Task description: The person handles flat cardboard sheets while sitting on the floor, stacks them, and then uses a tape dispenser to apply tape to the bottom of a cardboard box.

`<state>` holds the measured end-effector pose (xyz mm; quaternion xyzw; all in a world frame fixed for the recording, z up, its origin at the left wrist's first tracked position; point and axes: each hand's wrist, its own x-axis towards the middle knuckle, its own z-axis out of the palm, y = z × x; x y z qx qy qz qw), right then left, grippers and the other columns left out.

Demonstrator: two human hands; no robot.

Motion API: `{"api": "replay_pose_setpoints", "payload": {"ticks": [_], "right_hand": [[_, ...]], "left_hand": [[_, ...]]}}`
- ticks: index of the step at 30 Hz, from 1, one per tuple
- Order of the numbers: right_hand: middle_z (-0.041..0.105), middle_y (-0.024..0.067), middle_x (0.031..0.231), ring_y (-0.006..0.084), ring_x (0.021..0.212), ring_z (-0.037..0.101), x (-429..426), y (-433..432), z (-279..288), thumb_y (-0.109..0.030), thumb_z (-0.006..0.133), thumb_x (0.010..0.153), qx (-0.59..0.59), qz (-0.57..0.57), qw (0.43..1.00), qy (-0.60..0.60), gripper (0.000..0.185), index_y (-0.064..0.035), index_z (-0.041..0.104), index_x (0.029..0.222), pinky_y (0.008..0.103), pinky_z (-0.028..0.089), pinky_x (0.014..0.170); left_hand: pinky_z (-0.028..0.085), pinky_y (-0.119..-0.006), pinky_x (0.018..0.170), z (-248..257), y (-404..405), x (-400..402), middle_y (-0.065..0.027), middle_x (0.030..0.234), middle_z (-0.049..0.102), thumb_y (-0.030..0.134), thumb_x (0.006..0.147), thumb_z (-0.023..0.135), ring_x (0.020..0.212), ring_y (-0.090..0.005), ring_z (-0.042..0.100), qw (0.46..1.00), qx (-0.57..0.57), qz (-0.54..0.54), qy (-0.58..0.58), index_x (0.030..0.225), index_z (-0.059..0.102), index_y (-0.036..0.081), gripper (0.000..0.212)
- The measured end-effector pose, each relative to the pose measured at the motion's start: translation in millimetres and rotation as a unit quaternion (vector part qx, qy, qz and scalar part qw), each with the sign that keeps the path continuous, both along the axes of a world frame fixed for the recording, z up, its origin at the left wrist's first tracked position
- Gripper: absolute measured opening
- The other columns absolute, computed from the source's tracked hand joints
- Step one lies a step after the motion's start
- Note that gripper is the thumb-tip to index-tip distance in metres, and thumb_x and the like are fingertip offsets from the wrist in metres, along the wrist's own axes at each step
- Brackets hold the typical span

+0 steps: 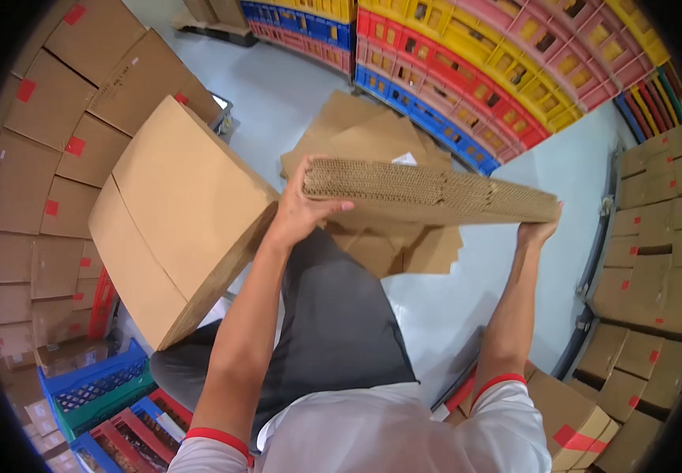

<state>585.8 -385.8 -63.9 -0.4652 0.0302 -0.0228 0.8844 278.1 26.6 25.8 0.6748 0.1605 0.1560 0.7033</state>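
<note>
A thick bundle of flat corrugated cardboard sheets point(400, 186) is held up in front of me, its fluted edges facing me. My left hand point(305, 210) grips its left end, thumb along the near face. Under the right end, my right hand point(539, 227) supports the bundle, its fingers mostly hidden. Beside my left arm stands a tall stack of flat cardboard sheets point(181, 201), its top face creased by a fold line. Below and beyond the held bundle, loose cardboard sheets point(364, 127) lie fanned out on the floor.
Stacked plastic crates point(453, 83) in yellow, red, pink and blue rise ahead. Taped cartons point(51, 100) are piled at the left, and more cartons point(642, 278) line the right. Behind me at the left sit plastic crates point(98, 384); a carton with red tape point(571, 414) is at the lower right.
</note>
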Motion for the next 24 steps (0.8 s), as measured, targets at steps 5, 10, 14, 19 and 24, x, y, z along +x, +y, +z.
{"api": "replay_pose_setpoints", "payload": {"ticks": [5, 10, 14, 19, 24], "right_hand": [[0.056, 0.0122, 0.143, 0.0268, 0.132, 0.051, -18.2, 29.4, -44.7, -0.055, 0.041, 0.108, -0.029, 0.059, 0.998, 0.012, 0.062, -0.0053, 0.05, 0.144, 0.0456, 0.038, 0.114], [0.06, 0.0103, 0.139, 0.0252, 0.129, 0.055, -29.3, -1.2, -132.1, -0.041, 0.047, 0.108, -0.061, 0.057, 0.994, 0.071, 0.05, -0.0067, 0.052, 0.143, 0.0437, 0.046, 0.108], [0.066, 0.0125, 0.129, 0.0265, 0.118, 0.063, -22.1, -4.6, -104.2, -0.04, 0.049, 0.106, -0.082, 0.048, 0.995, 0.019, 0.049, -0.0027, 0.058, 0.136, 0.0427, 0.053, 0.099], [0.051, 0.0161, 0.148, 0.0322, 0.13, 0.054, -58.1, 84.1, 111.3, -0.052, 0.047, 0.106, -0.097, -0.131, 0.96, -0.226, 0.065, -0.0039, 0.045, 0.149, 0.0487, 0.045, 0.111], [0.042, 0.0131, 0.158, 0.0323, 0.143, 0.04, -99.6, 154.1, 284.2, -0.066, 0.042, 0.102, 0.009, -0.128, 0.942, -0.31, 0.076, -0.0113, 0.041, 0.154, 0.0542, 0.032, 0.121]], "left_hand": [[0.052, -0.033, 0.102, -58.1, 28.1, -7.2, -0.006, 0.127, 0.067, -0.004, 0.078, 0.085, 0.116, -0.0183, 0.064, 0.999, 0.019, 0.024, 0.019, 0.155, 0.037, 0.009, 0.092], [0.051, -0.035, 0.105, -65.9, 43.7, 10.6, -0.0086, 0.135, 0.065, 0.0, 0.082, 0.084, 0.122, -0.0189, 0.06, 0.985, -0.018, -0.093, 0.142, 0.144, 0.052, 0.002, 0.07], [0.055, -0.036, 0.101, -39.6, 33.5, -8.3, -0.0085, 0.136, 0.063, -0.003, 0.085, 0.081, 0.119, -0.0187, 0.062, 1.0, 0.017, -0.012, -0.005, 0.144, 0.051, 0.003, 0.066], [0.051, -0.039, 0.102, 115.5, 33.7, -40.2, -0.0139, 0.133, 0.056, 0.014, 0.079, 0.091, 0.119, -0.0222, 0.058, 0.963, 0.23, 0.0, -0.144, 0.144, 0.044, 0.0, 0.082], [0.052, -0.035, 0.091, 256.9, 52.7, -74.1, -0.0121, 0.111, 0.062, 0.025, 0.073, 0.096, 0.103, -0.0205, 0.061, 0.882, 0.338, 0.121, -0.306, 0.126, 0.054, -0.001, 0.072]]}}
